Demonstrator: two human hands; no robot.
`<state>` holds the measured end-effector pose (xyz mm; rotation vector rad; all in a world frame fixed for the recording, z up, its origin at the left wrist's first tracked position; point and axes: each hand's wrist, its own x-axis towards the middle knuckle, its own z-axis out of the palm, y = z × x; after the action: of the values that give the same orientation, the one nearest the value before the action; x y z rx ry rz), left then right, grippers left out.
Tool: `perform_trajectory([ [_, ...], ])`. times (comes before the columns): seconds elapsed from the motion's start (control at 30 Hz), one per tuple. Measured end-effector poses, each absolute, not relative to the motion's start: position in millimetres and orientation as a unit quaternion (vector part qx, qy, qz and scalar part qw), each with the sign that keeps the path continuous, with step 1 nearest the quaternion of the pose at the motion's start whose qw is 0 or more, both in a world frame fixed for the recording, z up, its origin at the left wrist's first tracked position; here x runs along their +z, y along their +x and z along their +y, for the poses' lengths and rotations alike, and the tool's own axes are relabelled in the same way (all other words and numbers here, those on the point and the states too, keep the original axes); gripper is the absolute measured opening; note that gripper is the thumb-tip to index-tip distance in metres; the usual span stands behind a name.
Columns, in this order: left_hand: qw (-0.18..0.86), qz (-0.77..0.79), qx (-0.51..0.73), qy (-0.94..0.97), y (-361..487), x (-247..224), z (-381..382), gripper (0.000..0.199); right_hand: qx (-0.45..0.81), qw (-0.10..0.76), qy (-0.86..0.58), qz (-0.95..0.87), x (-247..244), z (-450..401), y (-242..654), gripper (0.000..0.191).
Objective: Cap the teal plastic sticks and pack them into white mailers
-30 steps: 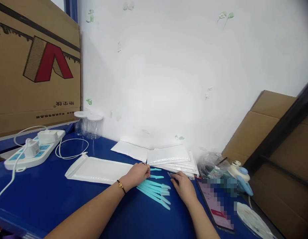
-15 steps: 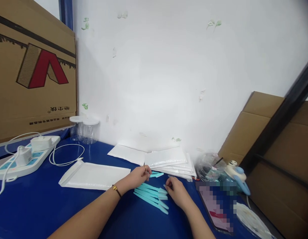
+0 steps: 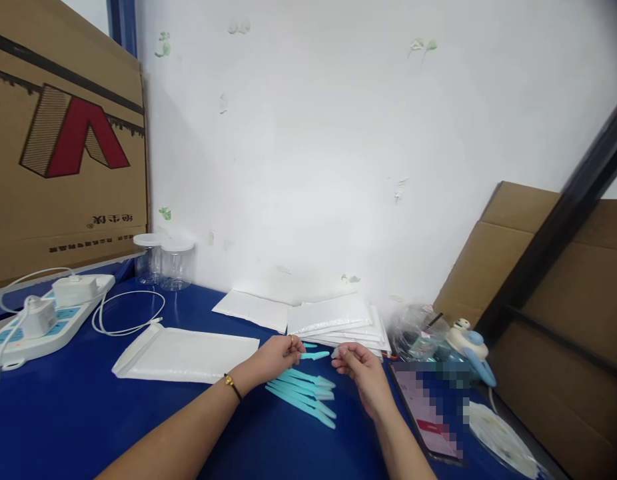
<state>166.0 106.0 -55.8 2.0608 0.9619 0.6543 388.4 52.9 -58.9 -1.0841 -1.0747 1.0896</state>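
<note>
My left hand (image 3: 283, 353) is closed on a thin turquoise stick (image 3: 316, 355), whose flat end points right. Just right of it, my right hand (image 3: 356, 367) has its fingertips pinched on a small pale, translucent piece (image 3: 334, 353). Below the hands, several turquoise sticks (image 3: 303, 400) lie fanned on the blue table. Another turquoise tip (image 3: 310, 345) shows behind my left fingers. A white padded envelope (image 3: 188, 353) lies to the left, and several more envelopes (image 3: 333, 317) are stacked behind the hands.
A power strip (image 3: 53, 327) with chargers and a looped cable (image 3: 128, 313) lie at the left, before two clear jars (image 3: 176, 267). A phone (image 3: 428, 417), a plastic bag (image 3: 418, 330) and a blue-and-cream object (image 3: 468, 343) are at the right.
My right hand has moved up and turned, and the pale piece now shows at its fingertips. The stick at my left hand has shifted slightly. The whole view has drifted a little left.
</note>
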Motion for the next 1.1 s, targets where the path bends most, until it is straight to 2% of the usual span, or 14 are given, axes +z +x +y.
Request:
perform_trajectory([
  [0.3, 0.377, 0.387, 0.250, 0.804, 169, -50, 99, 0.024, 0.498, 0.566, -0.461, -0.468, -61, 50, 375, 0.034],
  [0.6, 0.452, 0.365, 0.262, 0.771, 177, -62, 101, 0.021, 0.511, 0.534, -0.464, -0.489, -60, 46, 371, 0.031],
  [0.7, 0.404, 0.394, 0.226, 0.794, 176, -57, 97, 0.023, 0.409, 0.508, -0.522, -0.550, -58, 50, 385, 0.035],
  [0.77, 0.338, 0.401, 0.204, 0.827, 175, -51, 93, 0.022, 0.251, 0.482, -0.592, -0.595, -57, 53, 402, 0.033],
  [0.87, 0.236, 0.416, 0.202, 0.855, 173, -43, 89, 0.022, 0.050, 0.379, -0.664, -0.642, -61, 54, 424, 0.021],
  [1.0, 0.127, 0.495, 0.202, 0.836, 166, -46, 97, 0.024, -0.004, 0.231, -0.703, -0.672, -73, 55, 425, 0.029],
  [1.1, 0.098, 0.527, 0.186, 0.824, 160, -54, 108, 0.027, -0.003, 0.159, -0.726, -0.669, -77, 56, 411, 0.036],
])
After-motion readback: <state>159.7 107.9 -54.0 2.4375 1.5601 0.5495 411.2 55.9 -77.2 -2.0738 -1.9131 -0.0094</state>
